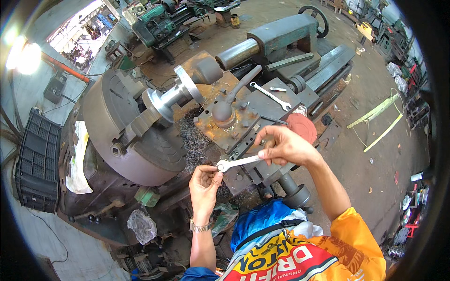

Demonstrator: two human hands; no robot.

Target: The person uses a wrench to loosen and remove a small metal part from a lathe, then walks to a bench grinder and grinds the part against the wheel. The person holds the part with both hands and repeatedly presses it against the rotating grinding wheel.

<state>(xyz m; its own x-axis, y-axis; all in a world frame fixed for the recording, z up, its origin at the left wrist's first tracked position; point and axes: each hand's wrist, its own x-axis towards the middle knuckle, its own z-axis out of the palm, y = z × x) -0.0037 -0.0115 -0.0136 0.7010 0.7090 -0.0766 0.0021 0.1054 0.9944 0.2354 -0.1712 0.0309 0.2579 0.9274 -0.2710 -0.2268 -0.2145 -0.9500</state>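
Observation:
A silver combination spanner [240, 162] is held nearly level between my two hands, above the lathe's carriage. My right hand [288, 146] pinches one end between thumb and fingers. At the wider end, the thumb and fingertips of my left hand [204, 188] are closed on the spanner's head. Just beyond is the square tool post [224, 122] with its long clamping lever [243, 84]. A shiny flanged metal workpiece [174, 96] is gripped in the large chuck [133, 133] at the left. A second spanner [272, 96] lies on the flat carriage plate behind my right hand.
Dark metal chips [193, 143] are heaped between chuck and tool post. The tailstock [283, 37] with its handwheel [319, 18] stands at the far end. A reddish round pad [302, 127] lies beside my right hand. Another green machine [150, 28] stands behind, and a black crate [37, 161] at the left.

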